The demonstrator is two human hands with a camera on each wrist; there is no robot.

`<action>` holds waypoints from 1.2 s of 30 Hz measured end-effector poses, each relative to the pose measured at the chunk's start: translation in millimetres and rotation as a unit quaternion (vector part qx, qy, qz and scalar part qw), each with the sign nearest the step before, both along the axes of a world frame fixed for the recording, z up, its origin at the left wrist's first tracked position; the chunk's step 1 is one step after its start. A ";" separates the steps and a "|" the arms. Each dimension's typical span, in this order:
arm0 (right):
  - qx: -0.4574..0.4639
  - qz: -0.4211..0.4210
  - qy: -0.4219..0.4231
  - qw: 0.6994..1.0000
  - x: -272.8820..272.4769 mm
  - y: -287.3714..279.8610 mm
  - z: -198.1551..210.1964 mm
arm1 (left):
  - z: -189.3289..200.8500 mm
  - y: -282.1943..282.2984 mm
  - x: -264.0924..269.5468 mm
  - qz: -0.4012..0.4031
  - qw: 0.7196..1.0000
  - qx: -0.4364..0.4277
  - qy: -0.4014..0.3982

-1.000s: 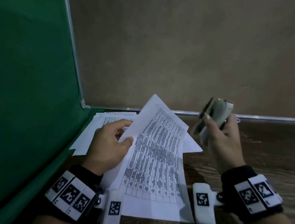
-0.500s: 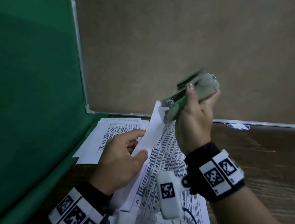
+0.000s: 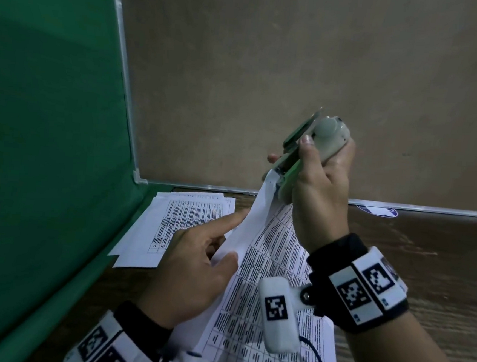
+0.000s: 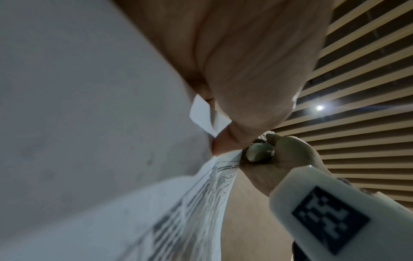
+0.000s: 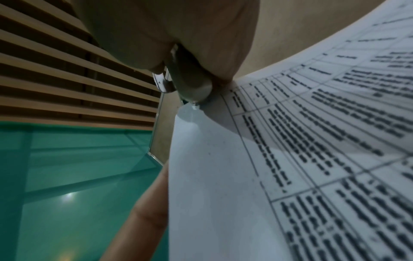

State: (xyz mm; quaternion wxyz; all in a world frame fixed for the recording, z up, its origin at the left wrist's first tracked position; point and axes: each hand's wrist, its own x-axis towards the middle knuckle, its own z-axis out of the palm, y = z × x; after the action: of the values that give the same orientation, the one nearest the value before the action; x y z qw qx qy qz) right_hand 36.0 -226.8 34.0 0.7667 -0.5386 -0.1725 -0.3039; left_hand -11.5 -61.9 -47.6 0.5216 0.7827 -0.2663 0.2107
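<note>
**While the stapler bites, alignment is everything**

As the right hand [image 3: 320,196] wraps its fingers round the stapler [image 3: 320,141], the mouth sits over the top corner of the printed sheets [image 3: 271,257], lifted above the tabletop [image 3: 424,267] near its left edge. Left hand [image 3: 196,266] pinches the sheets' side, forefinger stretched behind. Danger: loosen that pinch and the pages may fan, so the staple could miss one or land too near the rim and tear. Green panel [image 3: 49,137] crowds the left, a second pile [image 3: 192,214] fills the far-left corner; open room lies right.
</note>
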 end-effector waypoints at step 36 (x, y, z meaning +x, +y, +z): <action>0.040 -0.066 0.128 0.989 19.7 -65.5 -36.3 | -13.0 59.8 62.5 0.158 0.960 -0.009 0.230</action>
State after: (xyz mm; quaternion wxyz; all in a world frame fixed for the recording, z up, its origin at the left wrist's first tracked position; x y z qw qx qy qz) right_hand 55.6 -292.3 -2.3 0.7817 -0.5521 -0.0247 -0.2890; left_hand 51.0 -2.1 -60.6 0.5356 0.8376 -0.0097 0.1071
